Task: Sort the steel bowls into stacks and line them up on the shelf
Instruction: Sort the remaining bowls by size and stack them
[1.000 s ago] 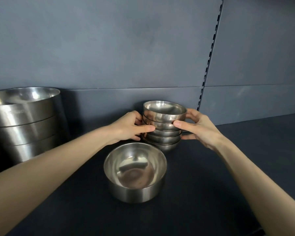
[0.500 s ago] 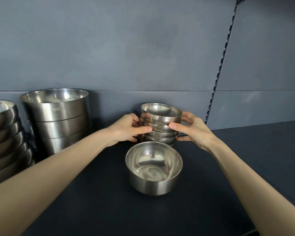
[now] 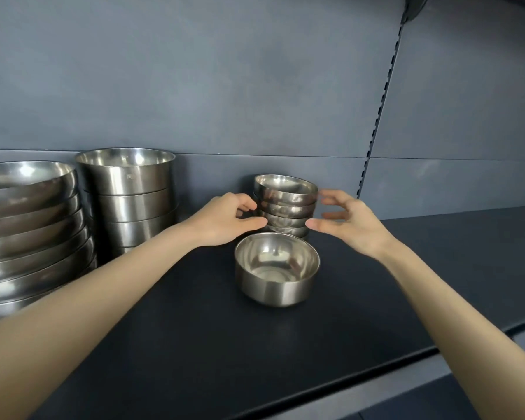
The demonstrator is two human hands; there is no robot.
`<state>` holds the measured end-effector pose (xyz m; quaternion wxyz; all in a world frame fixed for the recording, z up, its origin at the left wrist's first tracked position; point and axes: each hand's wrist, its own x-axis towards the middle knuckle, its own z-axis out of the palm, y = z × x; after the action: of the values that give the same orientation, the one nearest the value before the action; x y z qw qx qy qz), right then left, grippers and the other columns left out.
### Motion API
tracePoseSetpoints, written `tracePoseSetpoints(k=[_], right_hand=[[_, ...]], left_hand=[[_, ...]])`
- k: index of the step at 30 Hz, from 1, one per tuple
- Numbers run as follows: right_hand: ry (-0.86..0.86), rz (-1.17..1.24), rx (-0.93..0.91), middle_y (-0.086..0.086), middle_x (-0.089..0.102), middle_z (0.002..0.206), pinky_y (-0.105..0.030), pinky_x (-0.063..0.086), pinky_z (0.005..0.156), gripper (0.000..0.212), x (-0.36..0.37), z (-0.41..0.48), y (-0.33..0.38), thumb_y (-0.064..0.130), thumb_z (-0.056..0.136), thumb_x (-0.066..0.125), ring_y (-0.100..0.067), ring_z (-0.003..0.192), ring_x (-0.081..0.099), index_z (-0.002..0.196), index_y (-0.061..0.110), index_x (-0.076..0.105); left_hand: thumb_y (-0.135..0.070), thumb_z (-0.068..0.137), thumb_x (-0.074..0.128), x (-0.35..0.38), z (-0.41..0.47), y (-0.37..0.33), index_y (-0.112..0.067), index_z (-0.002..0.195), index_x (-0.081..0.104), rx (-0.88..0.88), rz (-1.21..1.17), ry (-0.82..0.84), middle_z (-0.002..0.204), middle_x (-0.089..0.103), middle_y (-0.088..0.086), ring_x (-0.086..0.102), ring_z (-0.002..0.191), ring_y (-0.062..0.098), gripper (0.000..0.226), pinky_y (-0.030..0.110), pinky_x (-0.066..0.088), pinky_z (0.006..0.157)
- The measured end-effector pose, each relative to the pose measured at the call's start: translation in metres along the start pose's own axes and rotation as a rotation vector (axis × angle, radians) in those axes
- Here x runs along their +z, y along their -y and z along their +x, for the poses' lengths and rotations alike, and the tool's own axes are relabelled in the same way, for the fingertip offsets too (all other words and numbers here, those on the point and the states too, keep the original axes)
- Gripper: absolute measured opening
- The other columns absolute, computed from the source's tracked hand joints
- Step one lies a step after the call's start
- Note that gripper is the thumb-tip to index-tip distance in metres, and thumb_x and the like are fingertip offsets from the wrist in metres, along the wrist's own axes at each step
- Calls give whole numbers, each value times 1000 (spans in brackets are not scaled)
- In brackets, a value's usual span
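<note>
A stack of several small steel bowls [image 3: 286, 197] stands at the back of the dark shelf [image 3: 179, 334]. My left hand [image 3: 225, 221] is at the stack's left side, fingers loosely curled, with the thumb tip at the lower bowls. On the stack's right, my right hand [image 3: 347, 224] is spread, its fingers a little off the bowls. Neither hand grips anything. A single deeper steel bowl [image 3: 276, 269] sits upright just in front of the stack, between my wrists.
Left of my hands stands a tall stack of straight-walled steel bowls [image 3: 128, 189]. A stack of wide shallow bowls [image 3: 28, 213] is at the far left. A slotted upright [image 3: 382, 95] runs up the back wall. The shelf's front edge [image 3: 376, 368] is near.
Both hands have loosened from the small stack; the right fingers have spread away from it. My view has turned left, so the wide bowls at the far left show fully.
</note>
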<state>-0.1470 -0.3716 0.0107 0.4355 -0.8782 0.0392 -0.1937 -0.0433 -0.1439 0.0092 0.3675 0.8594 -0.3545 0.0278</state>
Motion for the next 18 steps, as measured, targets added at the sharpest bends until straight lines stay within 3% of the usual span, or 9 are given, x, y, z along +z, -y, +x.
tracePoseSetpoints(k=[3,5,7,9,11,14,16,18], right_hand=[[-3,-123,-79,6,54,122,-23,46,89,58,4,-31,6,38,75,77,-10,111,56,127,31,54],[8,-165,-122,7,55,124,-26,48,91,53,8,-51,8,43,75,74,-9,113,54,124,31,57],[24,-158,-150,13,55,122,-29,48,94,48,12,-69,10,53,71,69,-8,114,54,116,41,58],[40,-146,-166,23,51,121,-24,46,93,50,19,-82,9,61,63,67,-2,115,51,111,50,56],[57,-170,-176,20,45,131,-20,43,97,65,27,-89,0,60,60,70,-1,123,46,121,40,58],[75,-172,-125,3,36,148,-35,36,110,72,41,-92,-13,46,66,79,-13,138,34,131,30,54],[67,-134,-126,11,42,142,-34,39,108,68,48,-93,-17,40,68,81,-15,135,39,130,27,55],[53,-105,-135,22,49,125,-28,45,101,64,51,-93,-17,39,68,81,-14,119,54,127,24,59]], left_hand=[[-43,82,66,-5,-29,0,-21,119,60,73,-1,-21,124,60,-6,54,117,9,43,29,44,99],[-47,81,66,-3,-50,3,-24,119,59,89,-25,-21,125,58,-8,52,118,8,45,31,45,99],[-51,76,66,0,-68,7,-30,117,58,99,-58,-9,124,56,-9,51,118,7,46,29,45,96],[-51,72,69,3,-83,12,-37,115,55,96,-84,26,125,51,-12,48,119,6,48,23,44,92],[-47,71,74,9,-93,17,-34,124,51,75,-81,58,131,44,-14,45,123,7,59,20,42,92],[-38,73,77,22,-102,20,-27,137,41,22,-123,84,149,35,-3,38,134,14,74,26,40,101],[-31,75,78,30,-103,19,-23,139,38,-10,-197,59,148,39,3,39,135,19,75,26,41,102],[-22,76,78,36,-104,15,-20,138,40,-33,-265,17,143,45,6,44,131,20,73,23,42,97]])
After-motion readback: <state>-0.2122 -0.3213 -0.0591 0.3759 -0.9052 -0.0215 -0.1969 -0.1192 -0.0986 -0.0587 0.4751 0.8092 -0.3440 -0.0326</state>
